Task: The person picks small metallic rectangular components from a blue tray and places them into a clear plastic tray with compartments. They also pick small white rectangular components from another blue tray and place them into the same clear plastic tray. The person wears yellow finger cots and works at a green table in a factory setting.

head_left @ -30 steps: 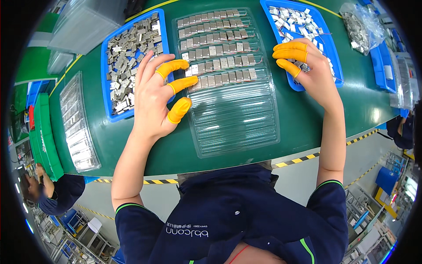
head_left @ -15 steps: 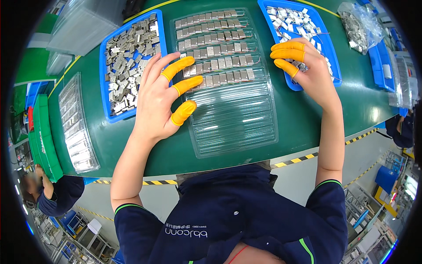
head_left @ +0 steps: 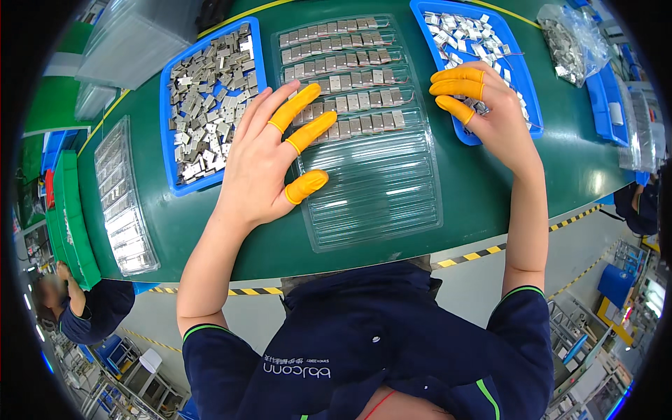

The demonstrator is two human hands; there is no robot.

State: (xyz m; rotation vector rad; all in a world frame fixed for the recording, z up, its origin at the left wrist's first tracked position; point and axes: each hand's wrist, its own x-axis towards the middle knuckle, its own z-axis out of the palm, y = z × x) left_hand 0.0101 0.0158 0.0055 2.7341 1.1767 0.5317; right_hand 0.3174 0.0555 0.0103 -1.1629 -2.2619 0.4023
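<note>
We hold our left hand (head_left: 262, 162), fingers apart, over the clear blister tray (head_left: 374, 203) of silvery blocks (head_left: 365, 125) at twelve o'clock, our right hand (head_left: 500, 108), fingers bunched, grip unclear, over a blue tray (head_left: 534, 115) at two

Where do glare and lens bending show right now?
Head view: white glare streaks the clear tray below its filled rows, and whitens the near end of the left-side tray; the table bows along its near edge, and corners go black.
</note>
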